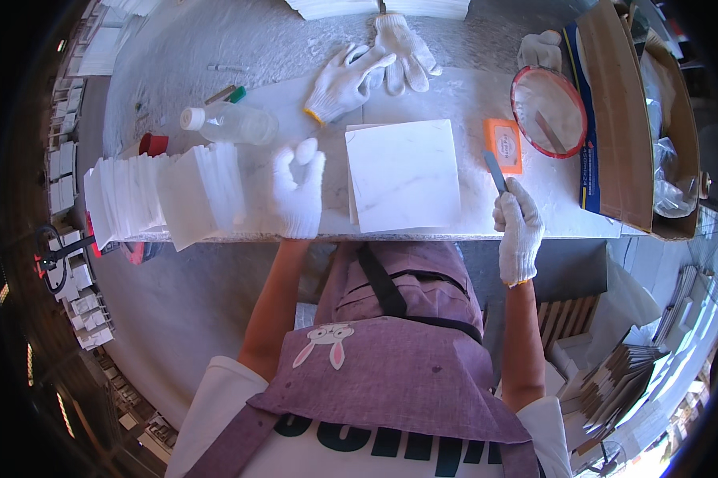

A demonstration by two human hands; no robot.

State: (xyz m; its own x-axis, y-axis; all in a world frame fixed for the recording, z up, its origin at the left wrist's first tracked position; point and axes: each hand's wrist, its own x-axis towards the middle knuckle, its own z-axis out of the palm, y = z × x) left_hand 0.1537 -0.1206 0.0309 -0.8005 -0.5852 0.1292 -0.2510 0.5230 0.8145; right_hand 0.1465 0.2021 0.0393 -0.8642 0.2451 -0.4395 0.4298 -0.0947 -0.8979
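Note:
My right hand (521, 227), in a white knitted glove, grips a narrow grey flat-bladed tool (494, 170), its blade pointing up and to the left. Also gloved, my left hand (298, 191) has its thumb and fingers apart with nothing between them. It is at the table's near edge, between a row of upright white tiles (128, 195) and a flat white square tile (404, 175). Another tile's edge shows beneath the square one. Close to the tool's tip lies an orange box (503, 145) with a pale label.
A red-rimmed bowl (548, 107) of whitish paste holds a flat stick. Beside it stands an open cardboard box (614, 119) with plastic bags. Loose white gloves (347, 84) lie farther back. A clear bottle (235, 125) and a red cup (153, 144) are at the left.

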